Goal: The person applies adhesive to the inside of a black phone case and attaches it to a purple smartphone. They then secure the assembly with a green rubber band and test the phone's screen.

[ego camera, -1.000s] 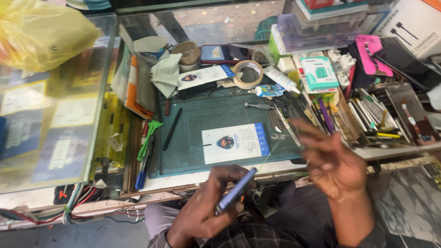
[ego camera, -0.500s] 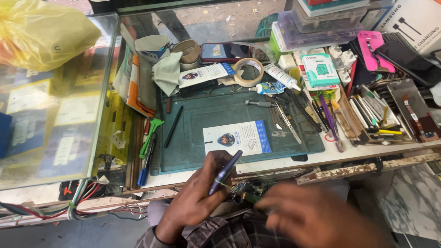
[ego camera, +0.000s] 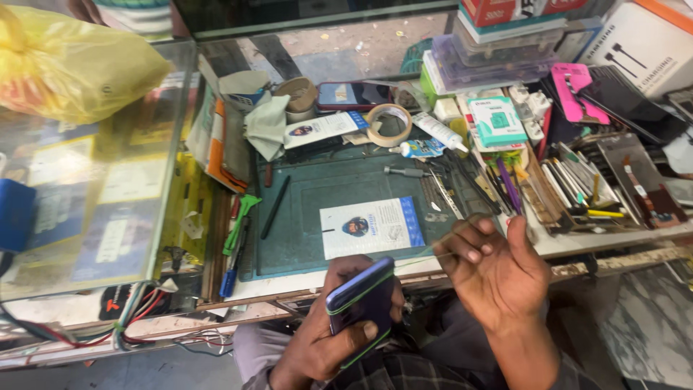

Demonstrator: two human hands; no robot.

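My left hand (ego camera: 325, 339) grips a dark blue smartphone (ego camera: 359, 307) with a green edge, held over my lap just below the bench's front edge. My right hand (ego camera: 494, 267) is raised to the right of it, fingers pinched on a thin, nearly clear strip or wire (ego camera: 433, 251) that stretches from the phone toward those fingers. Both hands hover in front of a dark green work mat (ego camera: 303, 217) that carries a white and blue card (ego camera: 372, 227).
A glass display case (ego camera: 94, 173) with a yellow plastic bag (ego camera: 68, 65) on top fills the left. Behind the mat lie a tape roll (ego camera: 388, 124), a glue tube (ego camera: 440, 132), a grey cloth (ego camera: 266, 124), and a screwdriver (ego camera: 404, 172). Tools, pens and phone parts crowd the right side (ego camera: 577, 188).
My right hand dropped low in front of the phone, then rose to the right pulling the thin strip. The phone turned in my left hand and now shows more of its face.
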